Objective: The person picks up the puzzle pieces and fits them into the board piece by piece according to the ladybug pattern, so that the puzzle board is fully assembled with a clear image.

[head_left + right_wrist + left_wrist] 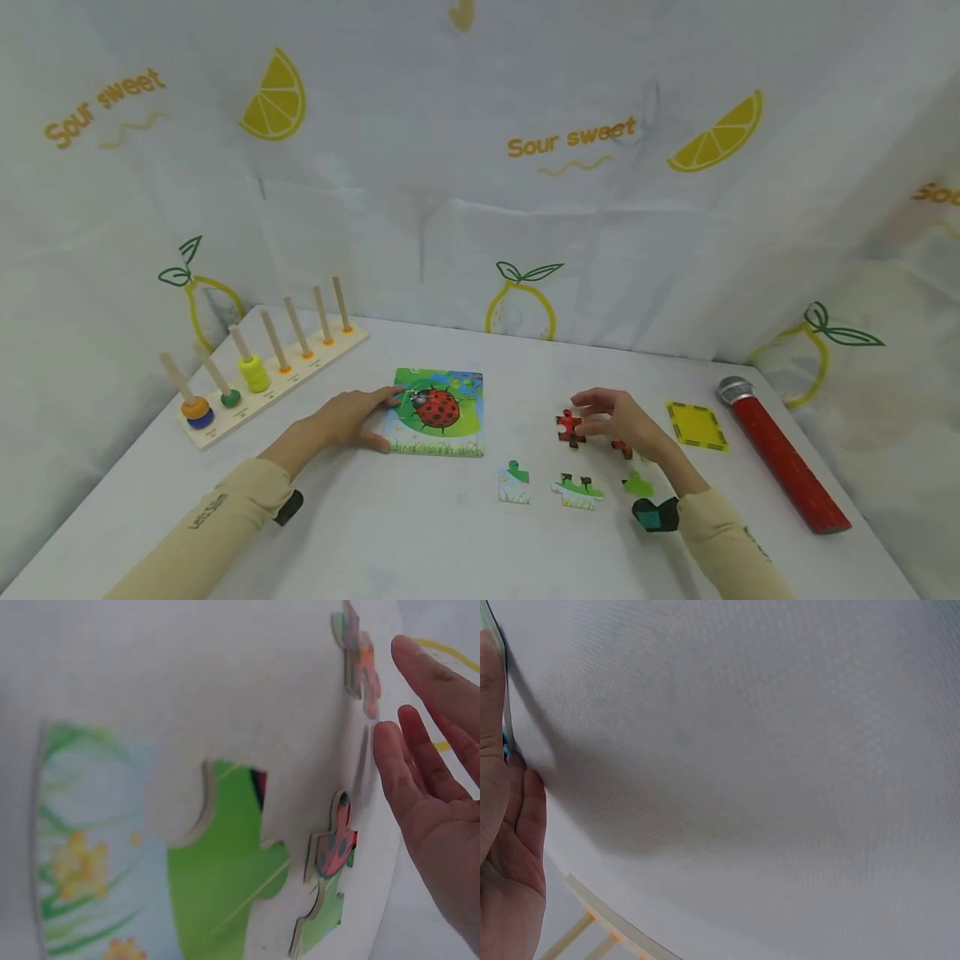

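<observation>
A square ladybug puzzle board (437, 413) lies on the table with my left hand (348, 421) at its left edge. The index fingertip reaches the upper left side and the thumb rests by the lower left corner. In the left wrist view, the fingers of the left hand (514, 825) look straight. My right hand (618, 421) hovers with loosely bent, parted fingers beside a red jigsaw piece (567, 428). The right wrist view shows a gap between the right hand (427, 750) and the red piece (362, 664). Another red piece (622, 448) lies partly beneath the hand.
Nearer me lie a corner piece (513, 485), a grassy piece (577, 493) and a green piece (637, 484). At left stands a peg board (281, 383) with coloured rings. A yellow square frame (697, 425) and a red microphone (787, 462) lie at right.
</observation>
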A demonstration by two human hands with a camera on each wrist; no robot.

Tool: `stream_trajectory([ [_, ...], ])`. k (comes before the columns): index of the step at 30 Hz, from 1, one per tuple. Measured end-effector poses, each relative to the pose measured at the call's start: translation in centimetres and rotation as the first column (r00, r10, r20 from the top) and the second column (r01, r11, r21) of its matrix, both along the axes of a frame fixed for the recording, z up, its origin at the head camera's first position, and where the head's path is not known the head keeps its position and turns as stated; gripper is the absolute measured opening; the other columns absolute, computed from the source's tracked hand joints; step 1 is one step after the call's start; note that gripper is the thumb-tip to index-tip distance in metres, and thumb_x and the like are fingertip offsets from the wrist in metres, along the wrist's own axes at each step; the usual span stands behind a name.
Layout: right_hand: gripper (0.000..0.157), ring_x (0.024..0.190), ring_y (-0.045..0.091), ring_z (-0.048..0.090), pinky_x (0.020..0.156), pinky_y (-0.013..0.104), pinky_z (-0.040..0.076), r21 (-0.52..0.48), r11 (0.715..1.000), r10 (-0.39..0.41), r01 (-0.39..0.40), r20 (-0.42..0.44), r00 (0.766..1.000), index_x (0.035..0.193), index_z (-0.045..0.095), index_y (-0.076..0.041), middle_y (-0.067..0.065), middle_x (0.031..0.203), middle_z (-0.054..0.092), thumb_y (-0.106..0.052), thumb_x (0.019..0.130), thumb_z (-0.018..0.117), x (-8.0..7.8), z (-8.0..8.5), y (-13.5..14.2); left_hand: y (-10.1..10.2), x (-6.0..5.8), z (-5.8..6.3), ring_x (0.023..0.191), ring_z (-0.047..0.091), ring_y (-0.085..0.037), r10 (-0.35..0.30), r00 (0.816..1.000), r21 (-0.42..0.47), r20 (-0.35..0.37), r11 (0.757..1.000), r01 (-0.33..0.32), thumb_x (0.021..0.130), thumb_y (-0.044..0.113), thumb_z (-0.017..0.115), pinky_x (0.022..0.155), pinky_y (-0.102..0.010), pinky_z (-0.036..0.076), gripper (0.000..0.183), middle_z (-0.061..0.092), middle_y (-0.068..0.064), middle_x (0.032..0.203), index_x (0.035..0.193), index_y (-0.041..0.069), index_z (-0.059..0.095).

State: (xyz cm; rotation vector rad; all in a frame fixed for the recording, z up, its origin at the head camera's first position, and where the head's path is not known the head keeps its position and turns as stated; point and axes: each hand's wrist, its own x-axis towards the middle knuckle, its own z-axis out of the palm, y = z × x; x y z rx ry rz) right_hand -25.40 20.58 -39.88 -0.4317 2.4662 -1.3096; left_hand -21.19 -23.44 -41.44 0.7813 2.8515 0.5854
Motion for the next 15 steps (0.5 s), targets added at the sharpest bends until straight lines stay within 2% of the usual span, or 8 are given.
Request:
stream_trajectory([
  [3,0.051,0.113,0.038,0.054,0.093,0.04,0.051,0.003,0.998,0.059,-0.059,0.001,0.998,0.126,0.055,0.005,0.023,0.126,0.057,-0.009,0.082,0.075,0.0,-0.4,0.7,0.0,0.0,0.0,0.116,0.055,-0.039,-0.002,1.0,0.005,0.002,1.0,0.002,0.074,0.039,0.079,0.097,-0.053,0.043,0.086,0.06,-0.011,0.128,0.141,0.002,0.04],
  [7,0.056,0.118,0.039,0.052,0.098,0.039,0.046,-0.021,0.996,0.088,-0.088,0.011,0.996,0.128,0.053,0.006,0.024,0.128,0.056,-0.006,0.08,0.077,-0.2,-1.1,1.0,0.0,0.0,-0.2,0.116,0.056,-0.038,-0.007,1.0,0.003,0.001,1.0,0.007,0.074,0.039,0.079,0.097,-0.053,0.043,0.087,0.061,-0.01,0.128,0.142,0.001,0.039],
  [11,0.057,0.12,0.04,0.051,0.098,0.037,0.045,-0.028,0.996,0.084,-0.084,0.008,0.996,0.128,0.052,0.007,0.025,0.129,0.055,-0.006,0.079,0.078,-0.2,-1.5,1.1,-0.1,0.0,-0.3,0.116,0.055,-0.038,-0.005,1.0,-0.002,0.0,1.0,0.005,0.074,0.039,0.078,0.097,-0.053,0.043,0.088,0.061,-0.009,0.128,0.143,0.001,0.038],
  [15,0.054,0.117,0.039,0.054,0.096,0.035,0.047,-0.003,0.999,0.052,-0.053,-0.035,0.998,0.123,0.056,0.007,0.025,0.125,0.057,-0.005,0.076,0.079,0.0,-1.8,0.8,-0.1,-0.1,-0.2,0.117,0.055,-0.038,-0.003,1.0,-0.004,-0.001,1.0,0.003,0.074,0.04,0.078,0.097,-0.053,0.042,0.089,0.06,-0.009,0.129,0.143,0.001,0.038],
])
